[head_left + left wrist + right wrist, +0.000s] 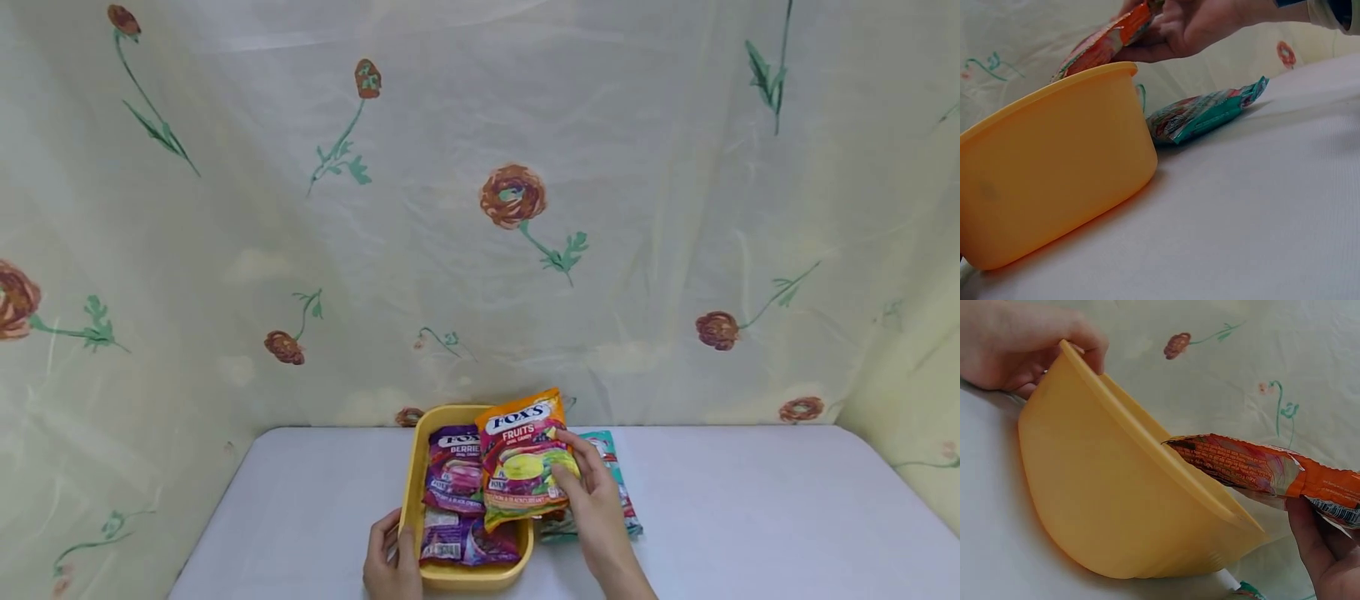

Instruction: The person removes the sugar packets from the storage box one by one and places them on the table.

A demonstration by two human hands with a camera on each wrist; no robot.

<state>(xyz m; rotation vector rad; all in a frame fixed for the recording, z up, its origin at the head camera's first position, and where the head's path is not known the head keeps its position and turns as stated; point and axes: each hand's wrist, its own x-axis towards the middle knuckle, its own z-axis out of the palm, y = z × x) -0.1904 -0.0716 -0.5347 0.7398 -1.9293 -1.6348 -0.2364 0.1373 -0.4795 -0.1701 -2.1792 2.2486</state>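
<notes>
My right hand (596, 500) holds an orange Fox's Fruits candy bag (525, 458) by its right edge, thumb on the front. The bag tilts over the right rim of a yellow plastic tub (411, 492); the right wrist view shows its lower end at the rim. My left hand (393, 557) grips the tub's left wall, with the thumb over the rim in the right wrist view. Inside the tub lie a purple Fox's Berries bag (452, 475) and another purple bag (480, 542) in front of it. The orange bag partly covers the Berries bag.
Teal candy packaging (630, 512) lies on the white table (750, 508) just right of the tub, partly hidden behind my right hand. A flower-patterned curtain (600, 250) hangs along the table's back edge and down both sides.
</notes>
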